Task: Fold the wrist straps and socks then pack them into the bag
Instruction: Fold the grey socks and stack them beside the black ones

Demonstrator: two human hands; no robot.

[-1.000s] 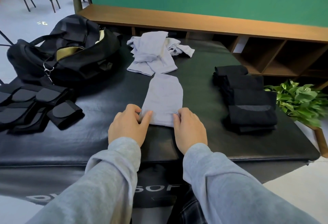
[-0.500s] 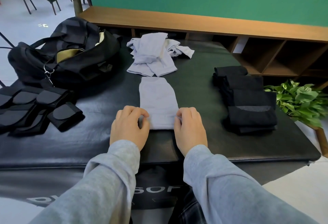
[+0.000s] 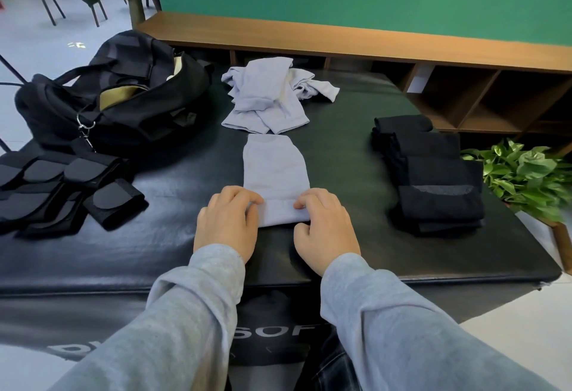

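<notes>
A light grey sock [image 3: 275, 171] lies flat and lengthwise on the black padded table [image 3: 185, 245]. My left hand [image 3: 227, 220] pinches its near left corner, and my right hand [image 3: 325, 226] pinches its near right corner; the near end is rolled over into a small fold. A loose pile of grey socks [image 3: 269, 96] lies behind it. Black wrist straps [image 3: 62, 192] lie folded at the left. The black bag [image 3: 114, 96] stands open at the back left.
A stack of black folded socks [image 3: 433, 174] sits at the right. A wooden shelf unit [image 3: 464, 87] runs along the green wall behind. A leafy plant [image 3: 532, 174] stands off the table's right edge. Chair legs show at far left.
The sock has been straightened from a slant into line with me. Both hands have curled the near end over into a first fold.
</notes>
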